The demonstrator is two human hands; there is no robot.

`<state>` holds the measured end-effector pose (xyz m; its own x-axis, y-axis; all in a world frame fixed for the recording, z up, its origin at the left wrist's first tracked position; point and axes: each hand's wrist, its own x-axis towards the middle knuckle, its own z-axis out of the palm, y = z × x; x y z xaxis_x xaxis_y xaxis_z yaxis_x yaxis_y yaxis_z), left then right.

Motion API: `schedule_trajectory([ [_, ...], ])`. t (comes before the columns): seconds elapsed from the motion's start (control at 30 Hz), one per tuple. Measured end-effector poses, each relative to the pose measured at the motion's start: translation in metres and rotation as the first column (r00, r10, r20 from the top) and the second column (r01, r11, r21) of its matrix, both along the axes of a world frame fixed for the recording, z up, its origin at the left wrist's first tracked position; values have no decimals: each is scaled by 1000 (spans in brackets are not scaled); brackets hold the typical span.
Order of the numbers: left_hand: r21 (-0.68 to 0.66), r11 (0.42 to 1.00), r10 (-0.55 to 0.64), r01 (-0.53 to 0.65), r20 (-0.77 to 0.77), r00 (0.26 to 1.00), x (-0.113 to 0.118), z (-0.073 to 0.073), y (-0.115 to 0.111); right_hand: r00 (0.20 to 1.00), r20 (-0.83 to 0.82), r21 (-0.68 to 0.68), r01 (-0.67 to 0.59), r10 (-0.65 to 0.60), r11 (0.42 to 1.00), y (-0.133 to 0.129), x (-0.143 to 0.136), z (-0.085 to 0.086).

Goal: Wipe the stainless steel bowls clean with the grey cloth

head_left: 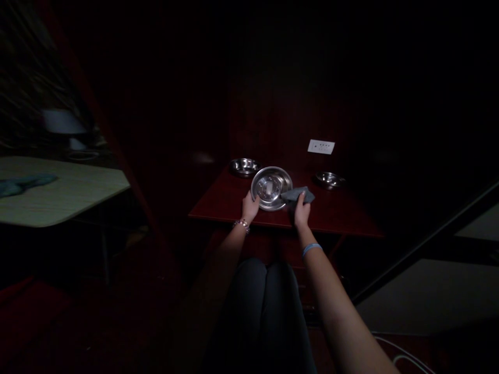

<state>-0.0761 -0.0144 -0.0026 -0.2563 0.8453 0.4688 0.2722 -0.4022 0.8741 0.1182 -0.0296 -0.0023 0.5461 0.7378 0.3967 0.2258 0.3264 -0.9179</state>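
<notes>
A shiny metal bowl [272, 188] is tilted up above the front part of a dark red tabletop [218, 200], its inside facing me. My left hand [250, 206] grips its lower left rim, thumb on the inner side. In my right hand [302, 210] is a grey cloth [299, 195], pinched under the thumb, and the cloth's left end meets the bowl's right rim. Behind the held bowl, to the left, a second metal bowl [245, 167] rests on the tabletop. A third metal bowl [329, 179] stands at the back right.
A white socket plate [321, 147] is on the wall behind the tabletop. At the left, a pale table [78, 189] bears a crumpled greenish cloth [29, 183], with a lamp [64, 122] beyond it. White cables [403, 348] lie at the lower right.
</notes>
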Motion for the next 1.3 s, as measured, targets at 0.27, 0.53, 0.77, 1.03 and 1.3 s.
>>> schedule_trajectory([
  [0.27, -8, 1000, -3, 3, -50, 999, -1, -2, 4, 963, 249, -28, -98, 101, 995, 0, -6, -2],
  [0.53, -32, 993, -117, 117, 0, 993, 3, -9, 11, 453, 866, -148, -173, 212, 974, -21, -24, 7],
  [0.77, -32, 991, -133, 134, 16, 991, 3, -10, 14, 269, 926, -203, -235, 264, 951, -24, -26, 12],
  [1.03, -28, 991, -131, 132, 43, 990, 4, -8, 11, 361, 894, -191, -233, 267, 954, -21, -27, 12],
  [1.3, 5, 980, -201, 201, -10, 980, 6, -8, 10, 506, 862, -15, 66, -21, 998, -32, -33, 11],
])
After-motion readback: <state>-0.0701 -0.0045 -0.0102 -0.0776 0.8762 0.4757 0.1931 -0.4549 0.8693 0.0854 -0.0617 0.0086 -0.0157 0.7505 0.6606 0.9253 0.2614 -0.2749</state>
